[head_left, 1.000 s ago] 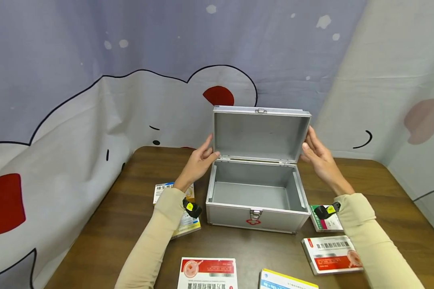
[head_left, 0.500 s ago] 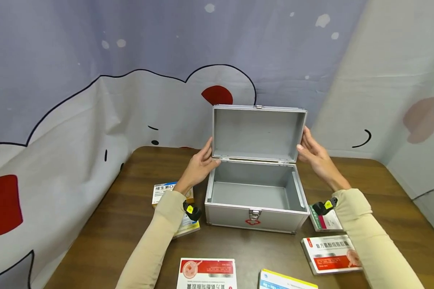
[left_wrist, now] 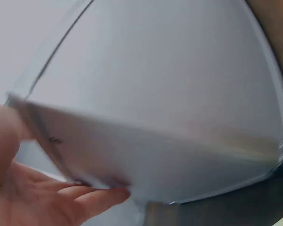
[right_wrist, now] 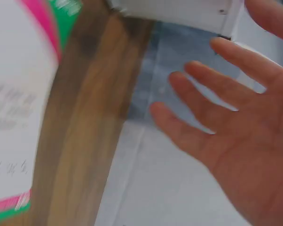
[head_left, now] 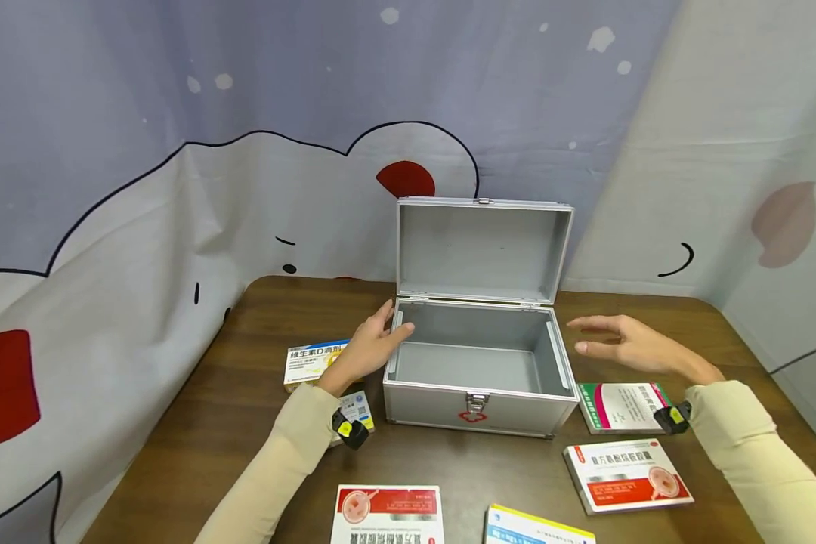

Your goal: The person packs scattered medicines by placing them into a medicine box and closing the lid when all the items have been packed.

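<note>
Nearest on the bench, cut off by the bottom of the head view, lie a red-and-white box and, to its right, a yellow-edged box. A second red-banded box lies a little farther in, towards the right edge. Beyond it is a green-and-magenta box; towards the left edge, a white box sits partly hidden under the person's left wrist, with a vitamin D box just past it.

The silver case stands between these side groups, nearer the bench's far edge, between the two hands. The left grip is at its left rim, thumb over the top and fairly straight fingers along the outside; how hard it presses, I cannot tell. The right grip holds nothing: fingers extended and relaxed, it hovers beyond the green-and-magenta box, pointing at the case's right wall but apart from it.

Farthest back, the raised lid stands up before a printed curtain.
</note>
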Demonstrator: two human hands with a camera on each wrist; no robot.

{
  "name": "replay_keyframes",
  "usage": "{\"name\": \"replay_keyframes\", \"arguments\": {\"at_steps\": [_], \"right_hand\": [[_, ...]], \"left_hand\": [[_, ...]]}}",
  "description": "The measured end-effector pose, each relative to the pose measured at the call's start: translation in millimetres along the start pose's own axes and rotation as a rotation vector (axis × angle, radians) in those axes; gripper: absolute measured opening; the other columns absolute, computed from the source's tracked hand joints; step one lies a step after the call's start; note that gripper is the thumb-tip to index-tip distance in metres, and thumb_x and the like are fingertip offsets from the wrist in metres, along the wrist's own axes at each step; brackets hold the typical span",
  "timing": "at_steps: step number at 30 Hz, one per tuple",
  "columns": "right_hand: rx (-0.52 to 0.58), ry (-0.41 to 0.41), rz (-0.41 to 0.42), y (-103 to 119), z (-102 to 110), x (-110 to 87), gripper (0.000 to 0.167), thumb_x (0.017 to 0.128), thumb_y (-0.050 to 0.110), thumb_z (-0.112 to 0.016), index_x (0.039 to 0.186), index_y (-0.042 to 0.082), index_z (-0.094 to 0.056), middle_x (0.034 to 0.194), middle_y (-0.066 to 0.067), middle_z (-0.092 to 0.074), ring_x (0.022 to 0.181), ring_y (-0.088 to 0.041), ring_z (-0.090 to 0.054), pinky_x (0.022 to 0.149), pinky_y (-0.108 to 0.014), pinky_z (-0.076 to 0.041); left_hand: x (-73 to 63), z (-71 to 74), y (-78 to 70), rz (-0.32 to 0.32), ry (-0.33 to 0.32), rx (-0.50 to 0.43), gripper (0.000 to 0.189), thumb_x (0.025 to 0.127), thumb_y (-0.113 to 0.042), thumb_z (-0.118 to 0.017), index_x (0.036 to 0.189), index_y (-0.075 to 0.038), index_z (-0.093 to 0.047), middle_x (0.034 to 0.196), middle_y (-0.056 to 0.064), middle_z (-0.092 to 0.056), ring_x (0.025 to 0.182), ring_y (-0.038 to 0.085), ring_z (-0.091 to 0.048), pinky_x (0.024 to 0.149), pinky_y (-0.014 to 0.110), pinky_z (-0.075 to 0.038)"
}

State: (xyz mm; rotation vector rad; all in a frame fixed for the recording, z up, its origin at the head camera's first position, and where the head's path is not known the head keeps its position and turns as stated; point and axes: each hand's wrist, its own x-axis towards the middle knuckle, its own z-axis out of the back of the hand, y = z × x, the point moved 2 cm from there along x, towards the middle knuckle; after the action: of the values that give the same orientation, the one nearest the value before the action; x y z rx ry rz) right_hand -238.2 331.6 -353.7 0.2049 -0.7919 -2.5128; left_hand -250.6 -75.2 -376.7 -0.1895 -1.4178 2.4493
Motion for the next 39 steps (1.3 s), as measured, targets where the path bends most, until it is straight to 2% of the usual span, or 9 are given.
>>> {"name": "replay_keyframes", "arguments": {"at_steps": [4,7,10,16,22,27,30,35,39], "right_hand": [[-0.059,0.122,-0.038,-5.7,-10.2,-17.3,0.058,0.083,0.034,-0.065,0.13,0.004,-0.047,0.131,-0.02,-0.044,0.119,-0.044,-0.041,0.089,-0.061,-0.037],[-0.086,0.216,-0.088,-9.7,-16.7,-27.2,0.068,0.075,0.033,-0.072,0.13,0.002,-0.047,0.13,-0.022,-0.038,0.118,-0.047,-0.036,0.087,-0.064,-0.035],[-0.134,0.259,-0.133,-15.1,-22.0,-34.8,0.073,0.067,0.03,-0.076,0.128,0.002,-0.048,0.128,-0.023,-0.037,0.114,-0.047,-0.036,0.084,-0.064,-0.036],[-0.208,0.273,-0.205,-28.9,-33.0,-48.0,0.079,0.061,0.029,-0.081,0.128,0.007,-0.046,0.124,-0.021,-0.042,0.111,-0.044,-0.038,0.081,-0.064,-0.038],[-0.238,0.248,-0.184,-38.4,-37.9,-55.0,0.08,0.057,0.029,-0.083,0.126,0.011,-0.046,0.118,-0.017,-0.044,0.106,-0.041,-0.041,0.079,-0.062,-0.04],[-0.274,0.243,-0.189,-42.1,-39.2,-54.5,0.083,0.052,0.021,-0.082,0.126,0.011,-0.046,0.118,-0.017,-0.043,0.106,-0.039,-0.041,0.079,-0.061,-0.041],[-0.288,0.241,-0.185,-43.3,-39.4,-53.9,0.083,0.052,0.02,-0.082,0.126,0.01,-0.046,0.118,-0.016,-0.044,0.106,-0.038,-0.042,0.08,-0.06,-0.042],[-0.289,0.225,-0.125,-44.4,-38.6,-55.1,0.083,0.053,0.024,-0.083,0.125,0.006,-0.049,0.115,-0.015,-0.048,0.104,-0.038,-0.045,0.081,-0.058,-0.042],[-0.279,0.202,-0.103,-45.2,-35.3,-56.1,0.082,0.055,0.029,-0.083,0.126,0.006,-0.05,0.116,-0.015,-0.048,0.105,-0.037,-0.046,0.081,-0.058,-0.043]], "left_hand": [[-2.8,-5.7,6.5,-0.004,-0.068,-0.043,0.06,0.095,-0.028,-0.048,0.144,-0.004,-0.023,0.145,0.018,-0.031,0.128,0.031,-0.038,0.1,0.042,-0.037],[-4.6,-8.9,11.3,0.009,-0.097,-0.073,0.057,0.096,-0.023,-0.047,0.144,-0.005,-0.023,0.145,0.018,-0.03,0.132,0.029,-0.032,0.102,0.043,-0.034],[-6.1,-11.5,13.0,0.017,-0.113,-0.083,0.058,0.095,-0.021,-0.047,0.145,-0.004,-0.022,0.145,0.019,-0.029,0.132,0.03,-0.032,0.103,0.044,-0.033],[-6.8,-17.5,12.6,-0.003,-0.141,-0.11,0.057,0.094,-0.017,-0.046,0.144,-0.002,-0.023,0.144,0.019,-0.032,0.13,0.03,-0.035,0.102,0.044,-0.033],[-9.4,-22.2,10.9,-0.01,-0.155,-0.129,0.055,0.094,-0.016,-0.046,0.144,-0.004,-0.026,0.144,0.017,-0.032,0.13,0.029,-0.035,0.102,0.043,-0.033],[-9.5,-23.8,9.4,-0.024,-0.16,-0.151,0.055,0.094,-0.016,-0.046,0.144,-0.005,-0.026,0.145,0.016,-0.032,0.13,0.028,-0.035,0.102,0.042,-0.034],[-9.8,-24.1,8.9,-0.015,-0.153,-0.148,0.055,0.094,-0.017,-0.045,0.145,-0.007,-0.026,0.146,0.013,-0.031,0.13,0.027,-0.035,0.102,0.041,-0.034],[-10.9,-24.5,9.1,0.014,-0.116,-0.108,0.056,0.096,-0.024,-0.042,0.147,-0.011,-0.021,0.149,0.008,-0.026,0.133,0.024,-0.03,0.107,0.041,-0.027],[-10.5,-24.6,9.0,-0.001,-0.076,-0.101,0.057,0.098,-0.03,-0.038,0.148,-0.013,-0.016,0.151,0.004,-0.02,0.136,0.023,-0.023,0.11,0.042,-0.021]]}}
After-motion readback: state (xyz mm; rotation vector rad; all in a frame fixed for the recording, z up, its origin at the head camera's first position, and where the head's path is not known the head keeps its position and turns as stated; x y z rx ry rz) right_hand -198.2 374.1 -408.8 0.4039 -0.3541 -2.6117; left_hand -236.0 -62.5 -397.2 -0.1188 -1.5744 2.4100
